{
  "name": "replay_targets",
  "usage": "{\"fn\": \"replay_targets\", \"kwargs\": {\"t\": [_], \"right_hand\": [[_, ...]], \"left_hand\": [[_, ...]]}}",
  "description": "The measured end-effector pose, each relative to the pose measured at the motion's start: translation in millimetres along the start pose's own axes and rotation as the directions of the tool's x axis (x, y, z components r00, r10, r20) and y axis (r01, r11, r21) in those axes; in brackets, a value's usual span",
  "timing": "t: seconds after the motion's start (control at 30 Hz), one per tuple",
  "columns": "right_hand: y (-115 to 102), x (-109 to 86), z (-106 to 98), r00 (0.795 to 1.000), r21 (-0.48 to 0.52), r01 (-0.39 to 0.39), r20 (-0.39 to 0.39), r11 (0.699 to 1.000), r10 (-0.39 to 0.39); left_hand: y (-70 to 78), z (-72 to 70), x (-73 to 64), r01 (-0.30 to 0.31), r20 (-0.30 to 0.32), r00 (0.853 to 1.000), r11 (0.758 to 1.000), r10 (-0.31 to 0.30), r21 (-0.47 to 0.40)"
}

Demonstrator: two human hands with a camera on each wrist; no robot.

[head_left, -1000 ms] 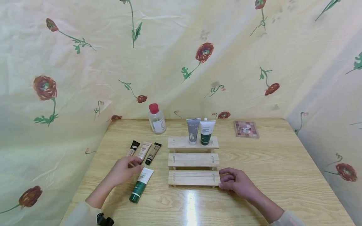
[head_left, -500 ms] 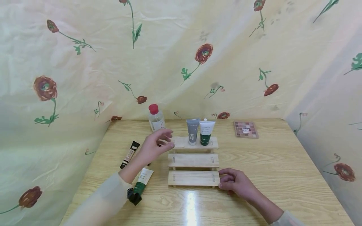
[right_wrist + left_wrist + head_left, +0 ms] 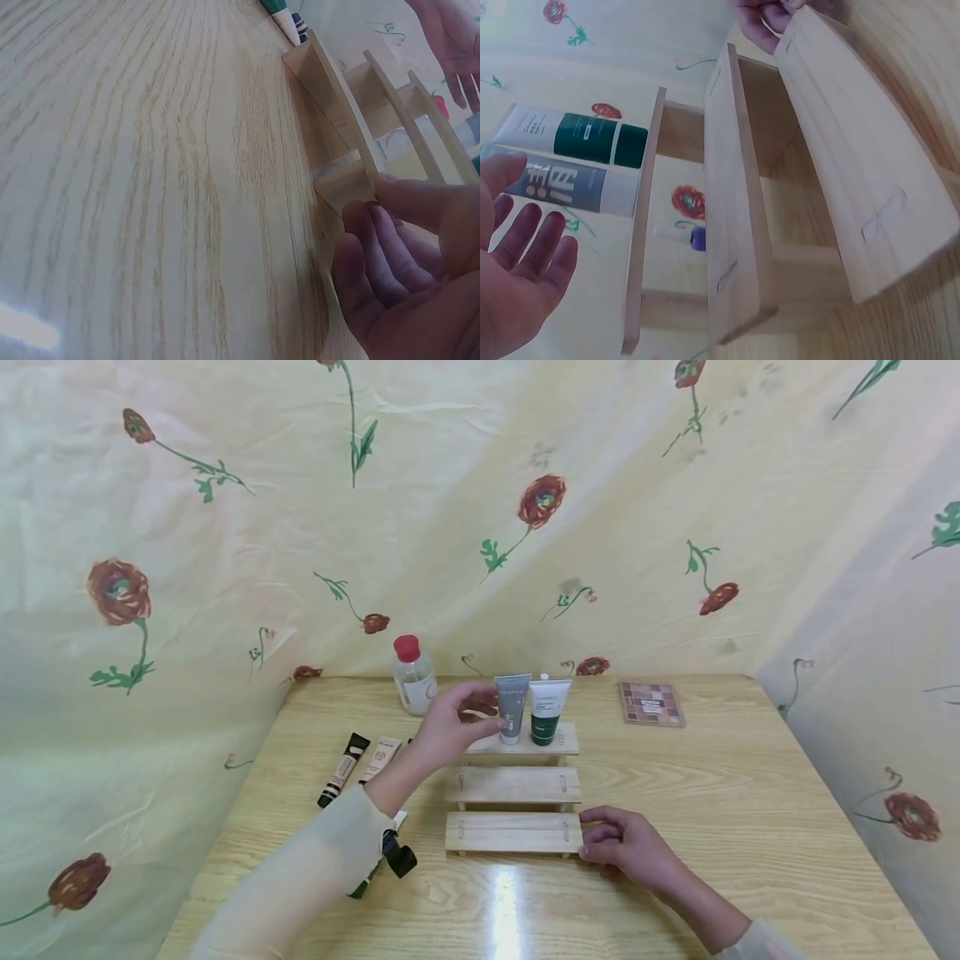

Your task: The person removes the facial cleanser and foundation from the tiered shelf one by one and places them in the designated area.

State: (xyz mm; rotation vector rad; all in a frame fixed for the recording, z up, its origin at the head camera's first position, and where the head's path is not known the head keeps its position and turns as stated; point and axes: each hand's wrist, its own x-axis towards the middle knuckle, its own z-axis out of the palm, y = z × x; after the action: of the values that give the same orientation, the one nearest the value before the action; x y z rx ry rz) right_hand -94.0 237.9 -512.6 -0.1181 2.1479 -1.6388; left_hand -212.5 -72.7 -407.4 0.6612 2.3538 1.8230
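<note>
A three-tier wooden display stand stands on the table. Upright on its top tier are a grey squeeze tube and a white-and-green squeeze tube. My left hand is at the left side of the grey tube, its thumb overlapping that tube. In the left wrist view the left hand's fingers are loosely spread beside the tube, not closed round it. My right hand pinches the right end of the lowest tier; in the right wrist view the thumb lies on the board's edge.
Left of the stand lie a black-capped tube and a pale BB tube. Another green tube is mostly hidden under the left forearm. Behind stand a red-capped bottle and, at the right, a flat makeup palette.
My left hand has moved from the tubes lying on the left, up and right past the bottle, to the grey tube on the top tier. The right hand stays at the lowest tier.
</note>
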Motion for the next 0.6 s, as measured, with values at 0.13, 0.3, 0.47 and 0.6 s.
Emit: {"fn": "replay_targets", "kwargs": {"t": [0.13, 0.3, 0.47, 0.6], "right_hand": [[0.0, 0.8, 0.6, 1.0, 0.011, -0.011, 0.003, 1.0, 0.011], [-0.6, 0.4, 1.5, 1.0, 0.018, -0.009, 0.01, 1.0, 0.009], [-1.2, 0.1, 0.9, 1.0, 0.007, -0.008, 0.005, 1.0, 0.008], [-0.5, 0.6, 0.0, 1.0, 0.0, -0.016, -0.005, 1.0, 0.016]], "left_hand": [[0.4, 4.7, 3.3, 0.01, 0.006, 1.0, 1.0, -0.01, 0.014], [1.3, 7.8, 4.4, 0.019, -0.013, 1.0, 0.999, -0.018, 0.051], [2.4, 9.4, 4.6, 0.004, -0.026, 1.0, 0.997, -0.003, 0.071], [2.5, 10.5, 5.4, -0.002, -0.027, 1.0, 0.997, 0.004, 0.075]]}}
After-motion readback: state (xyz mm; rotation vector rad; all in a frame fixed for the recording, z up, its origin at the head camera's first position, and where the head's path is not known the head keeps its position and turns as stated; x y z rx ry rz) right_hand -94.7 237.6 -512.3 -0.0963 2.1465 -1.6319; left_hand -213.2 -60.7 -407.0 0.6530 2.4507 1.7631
